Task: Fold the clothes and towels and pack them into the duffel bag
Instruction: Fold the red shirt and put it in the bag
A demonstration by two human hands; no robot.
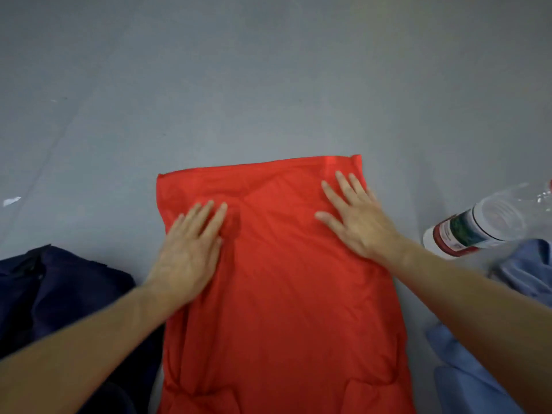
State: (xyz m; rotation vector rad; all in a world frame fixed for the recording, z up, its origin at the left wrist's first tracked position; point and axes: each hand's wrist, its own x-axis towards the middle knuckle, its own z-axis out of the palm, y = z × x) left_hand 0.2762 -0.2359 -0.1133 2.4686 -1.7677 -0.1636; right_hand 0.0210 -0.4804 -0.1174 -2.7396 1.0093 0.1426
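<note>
Meanwhile, I watch both flat palms, left hand (186,252) and right hand (357,218), fingers straight, press the red garment (286,294) on the grey floor (268,85) (long axis running away from me, far edge nearer the right).

Red folded cloth (286,279): the near end is cut off by the bottom edge, so its full length cannot be told. Patches of it are hidden under the flat left hand (188,252) and the flat right hand (358,222). The fingertips of both are blurred.

Both forearms run out at the near corners.

Dark navy crumpled fabric (59,300), near left: cut by the left and bottom edges and partly covered by the left forearm. The kind of garment cannot be told.

Light blue fabric (466,383), near right: cut by the right and bottom edges and crossed by the right forearm.

Clear plastic bottle with red-and-white label (478,225), right: one end runs out at the right edge, and the label print is blurred and unreadable.

Small white scrap (12,201) on the grey floor (268,85), left: too small to identify.
</note>
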